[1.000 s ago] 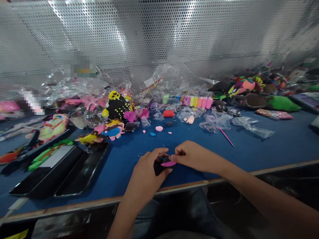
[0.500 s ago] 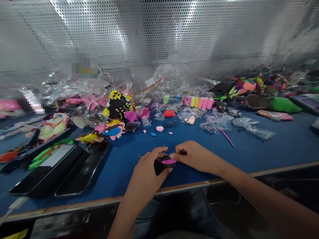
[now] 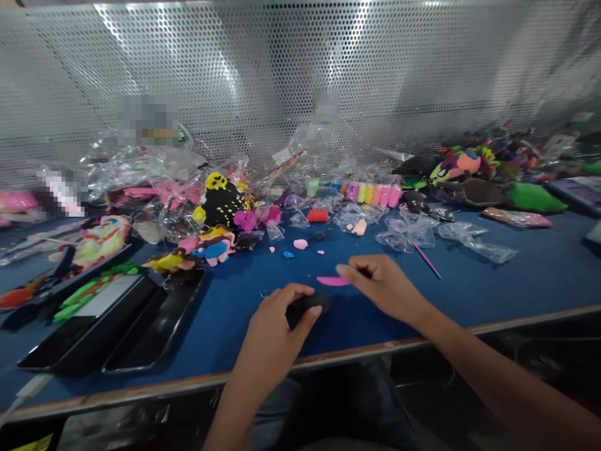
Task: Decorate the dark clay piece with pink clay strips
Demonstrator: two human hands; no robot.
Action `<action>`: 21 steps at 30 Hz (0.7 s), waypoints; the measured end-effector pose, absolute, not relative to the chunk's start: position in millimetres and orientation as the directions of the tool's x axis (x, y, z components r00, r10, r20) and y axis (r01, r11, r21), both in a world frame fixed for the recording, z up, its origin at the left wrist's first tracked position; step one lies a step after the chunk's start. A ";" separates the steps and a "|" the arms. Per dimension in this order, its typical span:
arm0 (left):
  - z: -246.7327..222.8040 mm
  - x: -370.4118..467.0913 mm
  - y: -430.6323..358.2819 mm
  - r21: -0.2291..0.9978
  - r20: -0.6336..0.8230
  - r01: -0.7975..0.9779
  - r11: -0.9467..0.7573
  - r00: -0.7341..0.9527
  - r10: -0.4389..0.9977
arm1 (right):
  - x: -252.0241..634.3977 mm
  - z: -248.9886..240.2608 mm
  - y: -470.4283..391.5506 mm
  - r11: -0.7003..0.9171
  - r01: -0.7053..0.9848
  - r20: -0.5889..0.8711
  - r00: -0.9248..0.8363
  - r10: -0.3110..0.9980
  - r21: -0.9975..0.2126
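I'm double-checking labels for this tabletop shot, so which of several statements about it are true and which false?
1. The right hand holds a pink blade. True.
2. The left hand holds the red block. False: it holds a dark lump.
3. The pink blade touches the dark lump. False: a gap shows between them.
4. A small blue piece lies on the table. True.

On the table point(image 3: 220, 326), the tray point(image 3: 154, 329) lies at left of the left hand point(image 3: 277, 322), the stick point(image 3: 427, 260) is behind and right of the right hand point(image 3: 387, 288), and the screen point(image 3: 263, 81) stands behind everything
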State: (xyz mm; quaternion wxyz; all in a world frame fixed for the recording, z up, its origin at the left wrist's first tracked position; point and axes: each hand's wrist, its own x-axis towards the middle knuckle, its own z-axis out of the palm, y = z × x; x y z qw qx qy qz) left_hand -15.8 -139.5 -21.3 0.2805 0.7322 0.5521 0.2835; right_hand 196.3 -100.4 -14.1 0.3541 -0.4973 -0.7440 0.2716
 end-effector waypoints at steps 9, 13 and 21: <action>-25.7 -11.2 -136.9 0.506 0.245 0.798 -0.327 0.231 0.942 | 207.7 -27.0 -106.4 0.303 0.662 0.251 -0.176 0.952 -0.685; -29.2 -11.6 -135.5 0.482 0.257 0.814 -0.324 0.222 0.940 | 205.5 -30.7 -107.3 0.294 0.692 0.255 -0.162 0.953 -0.659; -25.9 -12.2 -137.7 0.523 0.237 0.790 -0.319 0.224 0.945 | 205.2 -28.2 -111.0 0.316 0.702 0.234 -0.214 0.948 -0.639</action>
